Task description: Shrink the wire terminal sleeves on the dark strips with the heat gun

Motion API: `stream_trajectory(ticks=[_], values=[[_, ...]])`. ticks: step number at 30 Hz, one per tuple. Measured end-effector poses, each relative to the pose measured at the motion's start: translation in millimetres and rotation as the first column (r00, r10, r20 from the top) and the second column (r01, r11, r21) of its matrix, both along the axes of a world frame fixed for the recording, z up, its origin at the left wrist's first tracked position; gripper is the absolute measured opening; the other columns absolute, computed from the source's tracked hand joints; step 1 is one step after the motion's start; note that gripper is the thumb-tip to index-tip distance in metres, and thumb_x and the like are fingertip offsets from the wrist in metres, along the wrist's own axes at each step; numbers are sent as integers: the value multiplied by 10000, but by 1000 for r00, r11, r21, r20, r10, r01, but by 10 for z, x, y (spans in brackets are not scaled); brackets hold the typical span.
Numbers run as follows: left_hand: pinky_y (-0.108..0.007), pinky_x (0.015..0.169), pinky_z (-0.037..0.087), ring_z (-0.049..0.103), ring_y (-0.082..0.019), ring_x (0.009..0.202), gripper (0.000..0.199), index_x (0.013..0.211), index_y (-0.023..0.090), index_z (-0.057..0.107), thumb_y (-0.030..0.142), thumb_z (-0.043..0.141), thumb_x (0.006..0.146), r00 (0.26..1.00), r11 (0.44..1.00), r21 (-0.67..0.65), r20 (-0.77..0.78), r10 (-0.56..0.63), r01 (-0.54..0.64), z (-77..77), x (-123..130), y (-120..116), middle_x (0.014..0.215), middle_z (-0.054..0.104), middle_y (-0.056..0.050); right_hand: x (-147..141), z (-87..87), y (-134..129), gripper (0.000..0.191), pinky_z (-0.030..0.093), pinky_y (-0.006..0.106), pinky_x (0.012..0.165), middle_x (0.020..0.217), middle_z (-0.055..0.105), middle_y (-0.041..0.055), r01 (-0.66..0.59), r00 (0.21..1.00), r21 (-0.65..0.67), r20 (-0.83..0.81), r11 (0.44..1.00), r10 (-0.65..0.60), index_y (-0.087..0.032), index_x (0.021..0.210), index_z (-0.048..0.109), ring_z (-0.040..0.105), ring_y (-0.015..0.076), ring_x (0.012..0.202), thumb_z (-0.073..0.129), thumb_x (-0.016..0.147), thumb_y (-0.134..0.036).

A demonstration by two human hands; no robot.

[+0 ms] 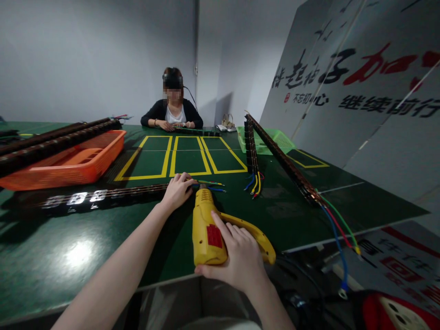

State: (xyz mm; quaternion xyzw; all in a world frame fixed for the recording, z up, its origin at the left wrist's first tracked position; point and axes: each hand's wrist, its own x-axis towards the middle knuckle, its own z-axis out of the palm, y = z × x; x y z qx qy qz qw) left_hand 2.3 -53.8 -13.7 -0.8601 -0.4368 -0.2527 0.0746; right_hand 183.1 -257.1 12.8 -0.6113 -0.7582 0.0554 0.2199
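R hand (240,254) wrapped round yellow heat gun (206,220), nozzle (203,187) fwd, nr wires (215,184).
Dark strip (113,197) on table (110,247), long axis running L from wires; L hand (178,189) nearer, fingers curled over strip's R end, can't tell if pinching.

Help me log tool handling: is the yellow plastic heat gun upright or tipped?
Tipped: the right hand holds the heat gun with its looped handle jutting rightward, not down.

Green table (34,247) under orange basket (79,173), pale basket (280,137), dark wired strip (137,195)
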Motion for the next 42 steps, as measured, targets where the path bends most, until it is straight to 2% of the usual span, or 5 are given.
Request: stream_trajectory(ticks=[7,20,27,34,42], values=[[-421,844,392,447,-299,1050,458,1332,227,473,262,422,878,984,995,5,-149,96,-96,41,102,-47,1156,564,-100,275,4,-84,1075,432,458,896,1184,606,114,117,991,-8,68,993,-116,-227,1459,233,565,309,1077,659,587,-691],[-437,841,401,497,-294,1050,450,1300,198,499,309,399,876,990,993,-72,-111,82,-91,62,137,-50,1138,610,-93,276,-31,-130,1061,445,442,879,1149,628,104,174,980,133,74,976,-185,-227,1466,200,590,298,1046,697,608,-606],[-381,893,428,539,-240,1026,404,1225,162,564,245,335,903,996,983,-179,79,53,-38,79,107,64,1107,633,-85,87,-31,-118,1079,459,437,820,1085,644,125,98,989,124,97,987,-110,-175,1454,243,606,311,962,619,602,-720],[-372,914,442,551,-231,1016,432,1236,126,564,138,325,876,995,989,-151,99,11,4,18,72,149,1091,637,-107,-175,-6,-20,1150,454,463,809,1028,640,129,-31,999,43,40,999,29,-156,1443,291,603,312,903,546,544,-827],[-363,917,453,552,-224,999,452,1247,119,558,105,326,859,996,991,-131,86,-10,22,8,40,159,1062,635,-108,-213,-22,-26,1201,438,475,827,1060,634,134,-39,999,13,24,999,39,-174,1449,284,591,323,932,479,510,-899]])
